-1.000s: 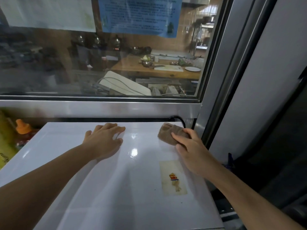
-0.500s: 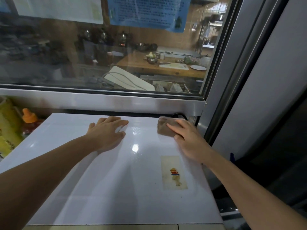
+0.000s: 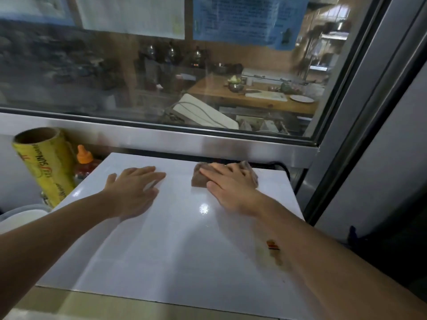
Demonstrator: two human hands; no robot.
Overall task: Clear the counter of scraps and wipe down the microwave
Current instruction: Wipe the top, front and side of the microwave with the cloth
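Brown cloth (image 3: 199, 179) lies flat under the right hand (image 3: 231, 190).

White microwave (image 3: 175, 245), brown cloth (image 3: 199, 179), yellow wrap roll (image 3: 46, 167), orange bottle cap (image 3: 83, 154), blue notice (image 3: 249, 17)

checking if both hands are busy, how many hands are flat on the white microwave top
2. The left hand lies flat on the bare microwave top, toward the back left. The right hand presses flat on the brown cloth at the back right. No other hands show.
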